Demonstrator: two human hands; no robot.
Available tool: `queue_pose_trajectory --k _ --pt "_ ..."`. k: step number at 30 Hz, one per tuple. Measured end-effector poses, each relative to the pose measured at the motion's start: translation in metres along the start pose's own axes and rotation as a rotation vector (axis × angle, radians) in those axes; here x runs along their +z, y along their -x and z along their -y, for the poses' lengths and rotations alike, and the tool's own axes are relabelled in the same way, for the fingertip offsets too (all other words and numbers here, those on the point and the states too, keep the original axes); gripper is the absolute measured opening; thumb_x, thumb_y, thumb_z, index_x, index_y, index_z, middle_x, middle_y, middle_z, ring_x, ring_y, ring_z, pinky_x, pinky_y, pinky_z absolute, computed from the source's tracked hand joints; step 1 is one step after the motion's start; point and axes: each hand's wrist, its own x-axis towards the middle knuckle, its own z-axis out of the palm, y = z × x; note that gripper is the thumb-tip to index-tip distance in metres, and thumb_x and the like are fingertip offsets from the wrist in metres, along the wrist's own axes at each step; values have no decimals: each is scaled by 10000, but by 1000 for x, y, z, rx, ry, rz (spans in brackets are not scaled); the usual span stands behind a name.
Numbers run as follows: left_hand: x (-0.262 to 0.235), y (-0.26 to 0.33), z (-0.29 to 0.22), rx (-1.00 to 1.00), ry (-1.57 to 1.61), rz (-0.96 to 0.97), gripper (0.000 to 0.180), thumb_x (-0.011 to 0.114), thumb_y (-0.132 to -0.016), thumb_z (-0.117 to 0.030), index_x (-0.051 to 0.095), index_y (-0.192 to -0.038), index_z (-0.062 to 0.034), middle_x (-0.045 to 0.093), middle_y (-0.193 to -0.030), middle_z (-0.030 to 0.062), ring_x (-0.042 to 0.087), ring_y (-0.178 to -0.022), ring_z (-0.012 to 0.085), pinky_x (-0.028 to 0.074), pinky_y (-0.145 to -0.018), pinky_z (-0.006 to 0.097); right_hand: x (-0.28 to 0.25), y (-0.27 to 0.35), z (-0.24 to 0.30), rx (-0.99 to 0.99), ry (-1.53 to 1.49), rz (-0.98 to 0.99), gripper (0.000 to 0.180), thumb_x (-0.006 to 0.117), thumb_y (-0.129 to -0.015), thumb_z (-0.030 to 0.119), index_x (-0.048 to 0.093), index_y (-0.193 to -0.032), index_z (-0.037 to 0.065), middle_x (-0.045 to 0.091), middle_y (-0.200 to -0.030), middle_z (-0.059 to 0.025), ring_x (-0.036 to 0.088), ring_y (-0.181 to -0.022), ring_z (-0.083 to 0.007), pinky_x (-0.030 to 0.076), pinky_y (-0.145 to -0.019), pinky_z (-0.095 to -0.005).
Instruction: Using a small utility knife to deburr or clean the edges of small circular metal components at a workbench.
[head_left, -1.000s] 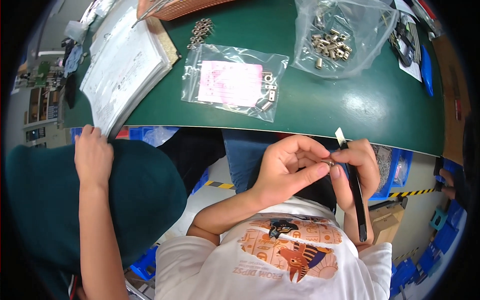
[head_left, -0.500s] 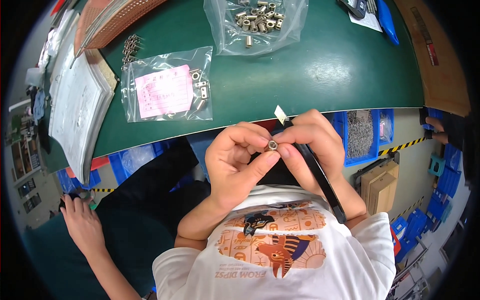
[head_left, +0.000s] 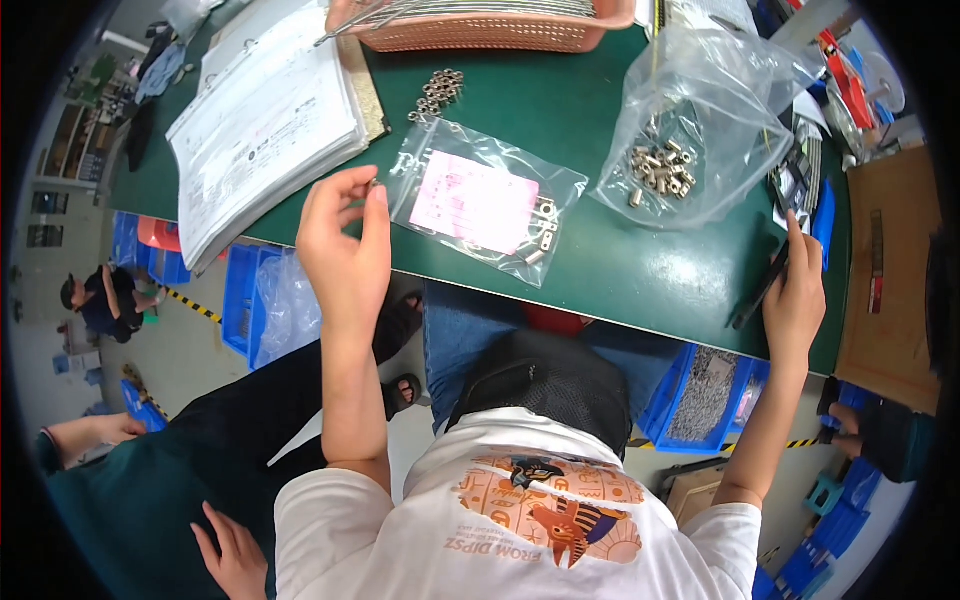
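since half a second ago both hands have parted from in front of the chest, where they met over a small metal part, and gone out to opposite ends of the table (head_left: 560, 110).

left hand (head_left: 345, 250) is up at the near table edge, thumb and forefinger closed to a narrow pinch on a tiny nut (head_left: 375, 183), the other fingers loosely curled. it hovers just beside the flat bag (head_left: 485, 200) with the pink slip, and near the loose pile of nuts (head_left: 437, 92) further back.

the nut looks light, hard and smooth, so likely slippery and easy to drop or flick away; a fingertip pinch across its sides seems the only sound hold.

right hand (head_left: 795, 295) lies at the far right table edge, fingers laid along a thin black tool (head_left: 762, 288), which it touches or lightly grips; how firmly, i cannot tell. the tool looks stiff and light, best taken along its shaft.

a puffed bag (head_left: 700, 120) of brass-coloured parts stands between the hands, well apart from both.
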Motion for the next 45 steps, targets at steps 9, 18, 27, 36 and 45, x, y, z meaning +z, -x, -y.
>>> queue_pose_trajectory --k 9,18,27,36,45 --pt "-8 -40 3 -407 136 576 182 571 -818 -46 588 -981 31 613 -819 69 554 -643 88 434 -576 202 -19 10 78 -205 -532 -209 321 589 -708 -22 585 -1029 -6 593 -908 -154 580 -756 -253 457 -605 -306" --pt "-18 -30 -15 -661 461 800 213 575 -834 -103 570 -996 35 627 -841 93 617 -590 124 442 -479 181 2 -15 218 -450 -645 111 803 696 -611 201 325 -1280 -44 493 -1120 -171 468 -1082 -319 311 -954 -435" --pt "-9 -10 -45 -87 171 761 167 676 -697 20 637 -858 44 586 -770 48 512 -544 52 371 -456 156 18 -11 221 -393 -850 -54 779 720 -564 192 379 -1244 21 504 -921 -108 515 -920 -287 329 -921 -450" --pt "-3 -36 -56 268 329 773 1009 813 -528 -323 299 -1328 16 392 -1294 158 433 -1169 250 365 -924 347 -9 -40 192 -176 -1390 -12 590 815 -606 221 520 -1074 16 554 -1008 -96 541 -960 -219 428 -826 -304" --pt "76 -32 -78 -245 1203 764 780 747 -658 -191 308 -1286 -40 468 -1182 72 499 -1054 167 423 -884 277 -37 -89 166 -516 -1071 160 826 688 -729 407 297 -1311 -30 351 -1260 -202 345 -1207 -303 259 -1019 -354"
